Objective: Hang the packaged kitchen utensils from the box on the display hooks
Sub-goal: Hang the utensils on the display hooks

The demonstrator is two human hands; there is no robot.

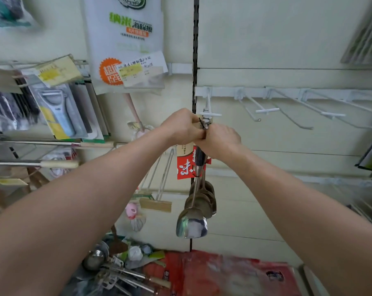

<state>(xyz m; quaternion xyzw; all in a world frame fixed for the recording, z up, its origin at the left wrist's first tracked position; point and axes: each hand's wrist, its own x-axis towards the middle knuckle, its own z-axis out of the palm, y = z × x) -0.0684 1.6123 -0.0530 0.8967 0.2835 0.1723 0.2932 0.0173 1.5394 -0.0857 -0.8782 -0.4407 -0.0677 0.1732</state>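
Observation:
Both my hands are raised to a white display hook (208,107) at the centre of the wall. My left hand (182,127) and my right hand (220,139) meet around the top of a steel spatula's dark handle (200,159), just under the hook's tip. The spatula's shiny blade (191,226) hangs down below, in front of several more steel spatulas (206,199) on the same hook. A red label (184,169) sits on the handles. My fingers hide how the handle's end sits on the hook.
Three bare white hooks (266,111) stick out of the rail to the right. Packaged peelers (59,112) and long-handled utensils (52,144) hang at left. Below lie a pile of loose steel utensils (116,272) and a red bag (223,274).

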